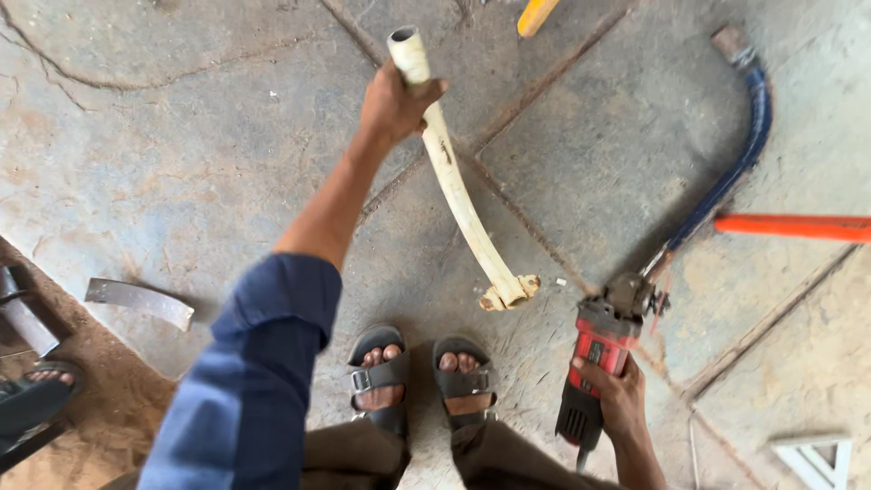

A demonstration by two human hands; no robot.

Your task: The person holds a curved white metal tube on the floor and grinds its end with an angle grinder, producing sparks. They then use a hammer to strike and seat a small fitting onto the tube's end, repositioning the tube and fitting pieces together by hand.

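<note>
- At the far left edge another person's sandalled foot point(41, 377) rests on the sandy ground, apart from the work, and a curved strip of grey metal point(138, 300) lies flat on the concrete floor point(181, 136) just beside it, out of reach of either hand
- The left hand point(392, 104), at the end of a blue sleeve point(259, 381), has its grip closed around the upper part of a curved cream pipe point(458, 195); the hold sits just below the open top end, so the pipe hangs slanted with its lower end down
- That lower end carries a ragged, broken-looking flange point(510, 292), which sits at or just above the floor, right in front of the person's two sandalled feet point(422, 381); held this way, the damaged end faces the tool
- The right hand point(617, 395) has its grip closed on the body of a red and black angle grinder point(594, 358), head pointing away from the person and low to the floor, just right of the flange but apart from it
- Further right a blue curved pipe point(730, 172) lies on the floor, an orange bar point(794, 227) near it, and a white triangular piece point(817, 458) sits at the bottom corner
</note>
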